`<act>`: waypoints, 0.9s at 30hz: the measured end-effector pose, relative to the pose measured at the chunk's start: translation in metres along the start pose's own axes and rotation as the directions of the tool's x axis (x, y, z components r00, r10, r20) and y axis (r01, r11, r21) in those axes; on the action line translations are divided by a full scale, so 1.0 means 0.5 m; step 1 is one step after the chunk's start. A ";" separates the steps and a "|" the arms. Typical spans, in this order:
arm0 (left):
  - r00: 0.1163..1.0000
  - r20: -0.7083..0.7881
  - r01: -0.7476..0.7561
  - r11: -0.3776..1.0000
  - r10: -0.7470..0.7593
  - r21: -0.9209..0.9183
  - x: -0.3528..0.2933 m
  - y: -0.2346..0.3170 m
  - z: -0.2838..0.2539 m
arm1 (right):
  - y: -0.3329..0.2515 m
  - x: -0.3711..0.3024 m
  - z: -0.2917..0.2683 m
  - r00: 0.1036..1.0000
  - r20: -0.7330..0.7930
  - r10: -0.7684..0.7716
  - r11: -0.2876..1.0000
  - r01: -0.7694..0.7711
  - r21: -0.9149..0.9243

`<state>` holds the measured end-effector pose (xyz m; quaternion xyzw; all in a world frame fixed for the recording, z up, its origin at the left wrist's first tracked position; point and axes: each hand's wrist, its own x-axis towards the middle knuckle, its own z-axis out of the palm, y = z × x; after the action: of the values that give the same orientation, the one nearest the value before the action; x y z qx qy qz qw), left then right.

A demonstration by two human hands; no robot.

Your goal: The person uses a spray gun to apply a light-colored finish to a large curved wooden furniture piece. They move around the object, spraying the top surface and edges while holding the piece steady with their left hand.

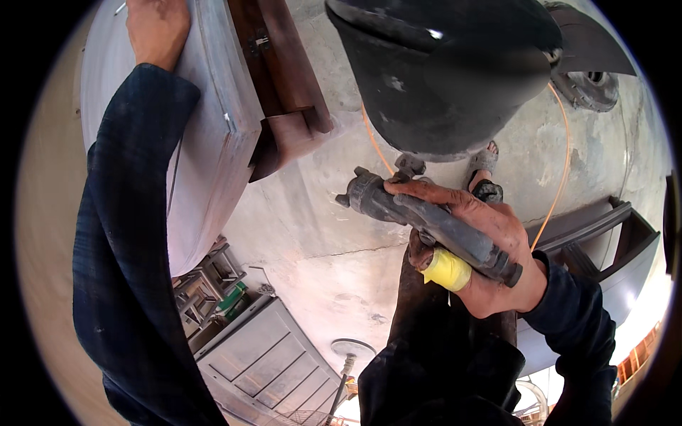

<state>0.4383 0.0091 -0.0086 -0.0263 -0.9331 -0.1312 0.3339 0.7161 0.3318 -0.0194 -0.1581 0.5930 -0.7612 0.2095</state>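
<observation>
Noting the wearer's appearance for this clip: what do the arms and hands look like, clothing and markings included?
Both arms wear long, dark navy sleeves, the left and right alike, reaching the wrists. The left hand and right hand are gloveless. A bright yellow wrap circles the right thumb, and dark smudges mark the right fingers.

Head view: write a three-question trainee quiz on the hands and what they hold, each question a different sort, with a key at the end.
1. True or false: the dark tool is held in the person's right hand.
2. Multiple choice: what colour is the wrap around a digit of that hand? A green, B yellow, C red.
3. Fill in the blank: the person's left hand is close to the ____ edge of the picture.

Key: 1 true; 2 B; 3 top.
</observation>
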 end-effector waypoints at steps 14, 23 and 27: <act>0.966 0.169 -0.217 0.971 0.198 0.101 0.039 -0.038 -0.036 | 0.078 0.005 0.046 0.982 -0.053 -0.182 0.979 0.186 0.088; 0.980 0.184 -0.074 0.997 0.070 0.016 0.045 -0.014 -0.056 | 0.100 0.094 -0.045 0.958 0.085 -0.274 0.959 0.266 0.099; 0.974 0.216 -0.080 0.995 0.064 0.064 0.038 -0.041 -0.047 | 0.104 0.129 -0.076 0.953 0.171 -0.249 0.959 0.219 0.177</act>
<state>0.4351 -0.0175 0.0161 -0.0619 -0.9661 -0.0815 0.2371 0.6487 0.3202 -0.0798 -0.2833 0.4855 -0.8060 0.1854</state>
